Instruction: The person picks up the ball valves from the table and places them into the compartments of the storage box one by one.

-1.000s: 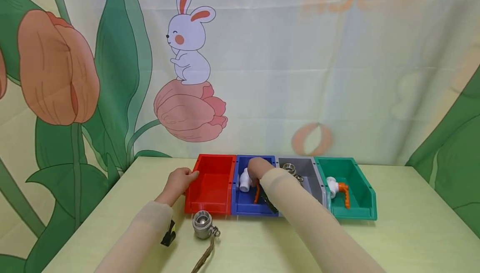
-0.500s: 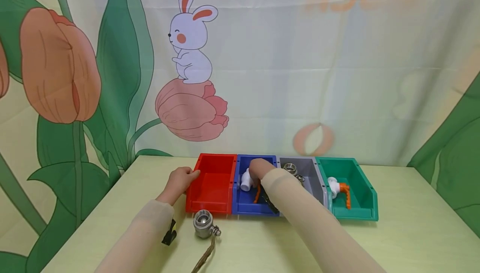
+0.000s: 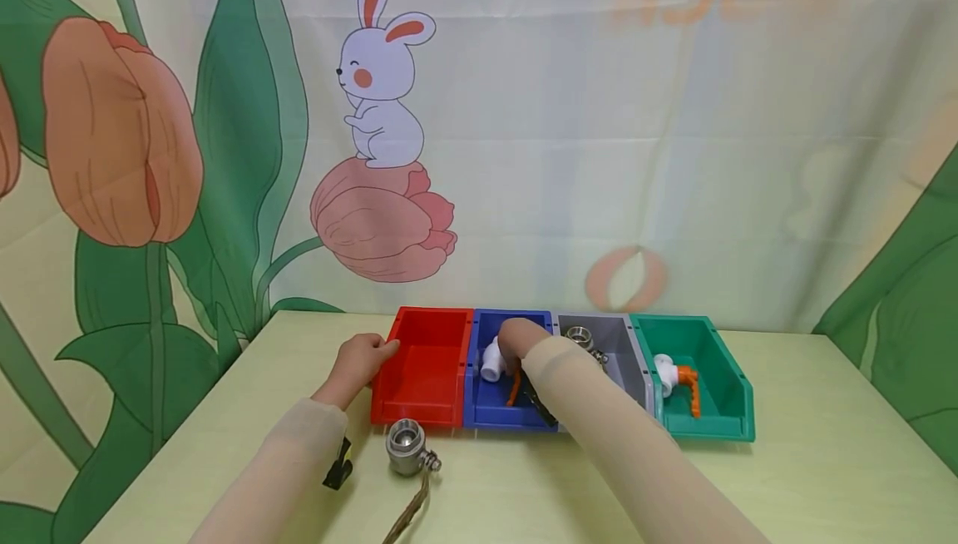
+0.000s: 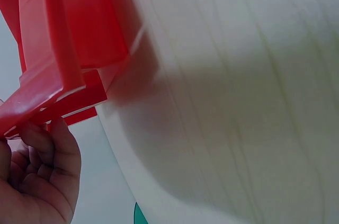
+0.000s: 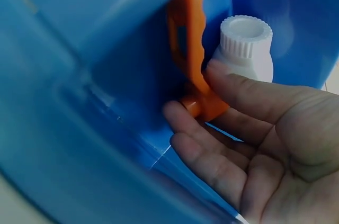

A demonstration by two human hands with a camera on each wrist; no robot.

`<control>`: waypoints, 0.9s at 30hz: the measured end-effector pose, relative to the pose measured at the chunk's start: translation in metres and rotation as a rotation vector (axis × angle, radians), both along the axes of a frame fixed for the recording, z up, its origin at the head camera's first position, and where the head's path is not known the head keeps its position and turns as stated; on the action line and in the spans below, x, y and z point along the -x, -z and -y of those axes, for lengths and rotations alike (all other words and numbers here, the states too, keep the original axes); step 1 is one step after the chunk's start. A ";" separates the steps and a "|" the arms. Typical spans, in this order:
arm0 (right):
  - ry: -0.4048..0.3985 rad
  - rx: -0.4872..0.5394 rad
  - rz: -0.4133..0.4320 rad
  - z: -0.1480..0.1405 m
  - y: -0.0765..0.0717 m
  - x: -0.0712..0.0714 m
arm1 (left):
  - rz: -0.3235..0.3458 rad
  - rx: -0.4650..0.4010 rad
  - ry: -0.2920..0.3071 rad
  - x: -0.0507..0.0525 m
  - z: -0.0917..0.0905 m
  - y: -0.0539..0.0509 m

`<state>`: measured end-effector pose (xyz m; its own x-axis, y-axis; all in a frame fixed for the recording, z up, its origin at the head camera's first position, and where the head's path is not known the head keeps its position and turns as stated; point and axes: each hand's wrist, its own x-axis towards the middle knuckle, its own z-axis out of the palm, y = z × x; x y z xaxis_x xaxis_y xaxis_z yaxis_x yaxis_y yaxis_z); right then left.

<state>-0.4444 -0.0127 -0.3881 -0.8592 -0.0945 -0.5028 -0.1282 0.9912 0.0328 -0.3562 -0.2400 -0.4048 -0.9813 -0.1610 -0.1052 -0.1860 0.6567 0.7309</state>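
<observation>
My left hand (image 3: 358, 367) holds the left side rim of the red bin (image 3: 422, 411); the left wrist view shows its curled fingers (image 4: 64, 147) under that rim. My right hand (image 3: 519, 336) reaches down into the blue bin (image 3: 497, 417). There it pinches a white plastic ball valve (image 3: 491, 359) near the base of its orange lever (image 5: 196, 33). In the right wrist view the thumb (image 5: 249, 92) lies across the lever's base, and the forefinger touches the orange hub from the other side. The valve's ribbed white end (image 5: 247, 36) points up there.
A grey bin (image 3: 617, 353) with a metal valve (image 3: 579, 336) and a green bin (image 3: 722, 386) with another white valve (image 3: 664, 373) stand to the right. In front of the red bin lies a metal ball valve (image 3: 406, 447) with a brownish lever. A black clip-like object (image 3: 338, 471) is beside the left sleeve.
Both hands keep their places on the red bin and in the blue bin. The whole scene shifts slightly to the right in the head view; nothing else visibly moves.
</observation>
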 end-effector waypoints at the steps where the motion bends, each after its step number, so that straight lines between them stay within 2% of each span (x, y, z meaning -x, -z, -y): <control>1: 0.004 -0.005 0.002 0.000 -0.002 -0.001 | -0.003 -0.001 0.001 0.000 0.000 -0.001; 4: 0.016 -0.014 0.002 0.001 -0.010 -0.004 | -0.007 -0.004 0.002 0.002 0.000 -0.001; 9: 0.035 0.032 0.013 -0.001 -0.023 -0.011 | 0.004 -0.007 -0.005 0.001 0.001 -0.002; 14: -0.028 0.029 0.004 -0.004 -0.042 -0.025 | 0.011 -0.010 -0.003 0.000 0.000 -0.001; 16: -0.050 0.036 -0.010 -0.007 -0.045 -0.026 | 0.010 -0.008 -0.003 0.000 0.000 -0.001; 18: -0.040 0.084 -0.011 -0.009 -0.043 -0.019 | 0.007 -0.004 -0.006 0.000 -0.001 -0.001; 20: -0.045 0.129 -0.012 -0.013 -0.033 -0.002 | 0.004 0.000 -0.007 0.000 -0.001 -0.002; 21: -0.048 0.133 -0.030 -0.014 -0.032 0.000 | 0.003 0.001 -0.006 0.001 -0.001 -0.002; 23: -0.046 0.152 -0.010 -0.017 -0.009 0.032 | 0.001 -0.001 -0.004 0.001 -0.001 -0.002; 25: -0.039 0.153 0.004 -0.018 0.001 0.047 | 0.006 0.000 -0.002 0.000 -0.001 -0.003; 26: -0.036 0.155 0.005 -0.018 0.000 0.047 | 0.008 0.000 -0.002 0.000 -0.001 -0.002; 27: -0.030 0.152 -0.001 -0.018 -0.005 0.038 | 0.011 0.000 -0.005 0.000 -0.001 -0.002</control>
